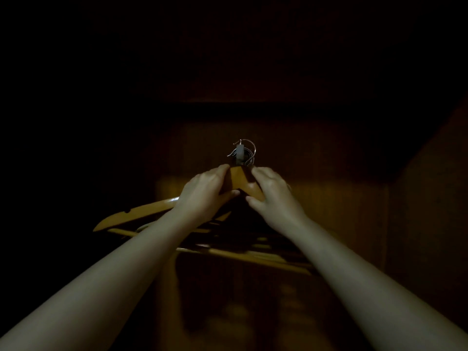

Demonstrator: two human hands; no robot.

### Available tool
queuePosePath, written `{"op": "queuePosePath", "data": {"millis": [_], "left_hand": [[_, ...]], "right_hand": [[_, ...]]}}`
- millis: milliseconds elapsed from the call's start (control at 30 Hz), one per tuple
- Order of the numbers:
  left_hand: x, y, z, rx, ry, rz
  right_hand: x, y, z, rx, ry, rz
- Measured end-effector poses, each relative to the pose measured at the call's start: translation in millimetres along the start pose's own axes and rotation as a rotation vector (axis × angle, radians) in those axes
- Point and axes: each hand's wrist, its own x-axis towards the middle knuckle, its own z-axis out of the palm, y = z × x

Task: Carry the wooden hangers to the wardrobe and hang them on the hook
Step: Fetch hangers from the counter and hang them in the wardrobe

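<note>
Both hands grasp bundle of wooden hangers [239,182] at apex: left hand [202,192] and right hand [274,196] curl around the shoulders. Wire tops crowd wardrobe hook [240,153]; seating unclear in the dark. Judged late stage: carry done, release left. Wardrobe wall [430,198] near right; left side dark, clearance unknown.

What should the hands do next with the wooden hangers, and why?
Probably ease the wooden hangers down a little until they hang, then let go. The left hand and right hand both grip the bundle's top, and its wire hooks sit right at the pale wardrobe hook. It is too dark to tell whether they have caught.
</note>
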Motion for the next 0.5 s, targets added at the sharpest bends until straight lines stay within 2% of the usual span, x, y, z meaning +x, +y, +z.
{"op": "queuePosePath", "data": {"millis": [167, 500], "left_hand": [[-8.6, -14.6, 16.5, -0.058, -0.053, -0.051], [-13.6, -6.9, 35.0, -0.068, 0.068, -0.066]], "right_hand": [[-2.9, 0.5, 15.7, -0.054, -0.033, -0.015], [-13.4, 5.2, 20.3, -0.168, -0.004, -0.007]]}}
